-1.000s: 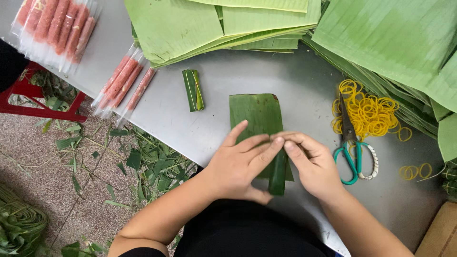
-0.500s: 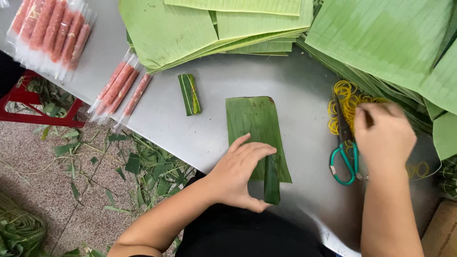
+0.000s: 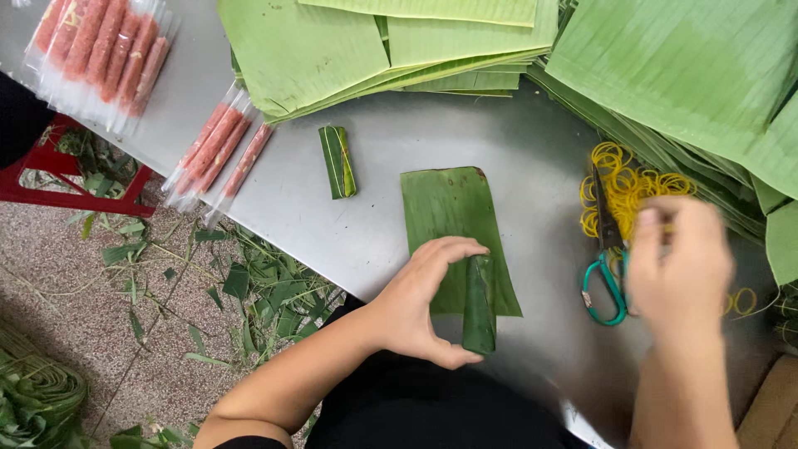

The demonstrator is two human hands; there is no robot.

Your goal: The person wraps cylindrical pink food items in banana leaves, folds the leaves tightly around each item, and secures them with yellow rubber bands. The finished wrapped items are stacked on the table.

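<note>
Two leaf rolls [image 3: 480, 306], one scissors [image 3: 605, 274].

I see a dark green leaf roll [image 3: 480, 305] standing lengthwise near the bottom centre of the frame, tightly wrapped, glossy, pinched between thumb and fingers of the left hand [image 3: 424, 303]. It lies on the lower right edge of a flat dark green leaf piece [image 3: 449, 224], rectangular, spread on the steel table at centre frame. At right centre a heap of yellow rubber bands [image 3: 619, 187] lies loose, the blurred right hand [image 3: 686, 262] over its lower edge.
</note>
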